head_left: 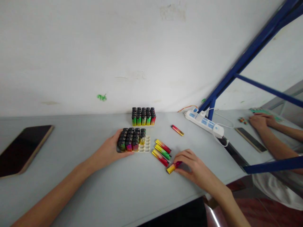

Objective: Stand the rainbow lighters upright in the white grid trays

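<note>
My left hand [107,150] is wrapped round the left side of a white lighter tray [147,147]. Upright lighters [129,143] with black tops fill most of that tray, while the pockets along its right side are bare. Between the thumb and fingers of my right hand [193,165] is a yellow and red-purple lighter [170,169], low over the table or touching it; I cannot tell which. Just left of that hand, several lighters lie flat side by side, among them a yellow-green lighter [163,151] in the middle.
A second full lighter tray [143,126] stands by the wall. One red lighter [177,130] lies near a white power strip [204,122] with cables. A dark phone-like slab [22,148] rests far left. Blue frame bars [227,77] rise at right, beyond which are another person's hands [262,121].
</note>
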`<state>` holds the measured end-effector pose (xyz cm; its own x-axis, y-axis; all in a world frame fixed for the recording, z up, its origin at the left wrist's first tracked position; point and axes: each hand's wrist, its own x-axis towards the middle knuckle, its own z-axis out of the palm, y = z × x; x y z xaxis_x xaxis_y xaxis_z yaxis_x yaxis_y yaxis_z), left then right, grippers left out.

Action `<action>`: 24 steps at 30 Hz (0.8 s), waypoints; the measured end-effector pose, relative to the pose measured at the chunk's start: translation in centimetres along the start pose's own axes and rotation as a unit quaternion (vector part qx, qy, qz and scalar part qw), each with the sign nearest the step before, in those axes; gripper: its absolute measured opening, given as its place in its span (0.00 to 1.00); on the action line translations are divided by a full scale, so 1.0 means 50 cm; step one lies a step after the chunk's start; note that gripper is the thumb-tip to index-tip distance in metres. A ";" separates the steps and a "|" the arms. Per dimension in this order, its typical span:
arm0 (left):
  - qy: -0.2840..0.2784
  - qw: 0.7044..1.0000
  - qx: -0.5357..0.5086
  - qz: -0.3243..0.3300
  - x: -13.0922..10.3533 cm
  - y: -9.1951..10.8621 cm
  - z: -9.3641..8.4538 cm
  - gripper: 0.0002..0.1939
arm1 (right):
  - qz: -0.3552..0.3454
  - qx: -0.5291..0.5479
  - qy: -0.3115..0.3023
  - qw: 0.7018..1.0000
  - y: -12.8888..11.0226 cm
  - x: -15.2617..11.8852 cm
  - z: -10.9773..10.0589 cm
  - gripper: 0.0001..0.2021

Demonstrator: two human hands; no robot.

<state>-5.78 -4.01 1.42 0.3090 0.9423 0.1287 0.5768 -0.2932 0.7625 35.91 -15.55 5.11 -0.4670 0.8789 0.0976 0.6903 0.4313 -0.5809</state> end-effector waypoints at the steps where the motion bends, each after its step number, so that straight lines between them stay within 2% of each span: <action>1: 0.003 1.000 -0.001 -0.001 0.000 0.000 0.000 0.45 | 0.005 0.004 -0.004 1.000 -0.002 0.001 -0.002 0.04; 3: 0.007 1.000 -0.002 -0.005 0.000 -0.002 0.000 0.46 | 0.017 0.032 -0.012 0.999 -0.005 0.003 -0.008 0.03; 5: 0.007 1.000 -0.002 -0.007 0.001 -0.004 0.000 0.47 | 0.024 0.074 -0.010 0.997 -0.005 0.006 -0.016 0.09; 11: -0.004 1.000 -0.010 -0.003 0.003 0.001 0.000 0.48 | 0.063 0.185 0.072 0.978 0.023 0.048 -0.020 0.23; 14: -0.008 1.000 -0.018 0.002 0.001 0.006 -0.001 0.48 | 0.087 0.300 0.104 0.944 0.031 0.094 -0.005 0.26; 20: -0.008 0.999 -0.036 0.014 -0.002 0.005 0.003 0.45 | 0.107 0.472 0.105 0.869 0.012 0.211 0.014 0.33; 24: -0.010 0.999 -0.045 0.024 -0.001 0.000 0.006 0.45 | 0.079 0.493 0.068 0.864 -0.008 0.287 0.015 0.33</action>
<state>-5.59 -4.11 1.23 0.3506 0.9239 0.1536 0.4914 -0.3211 0.8096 28.51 -3.28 6.15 -0.2941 0.9557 0.0085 -0.0972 -0.0211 -0.9950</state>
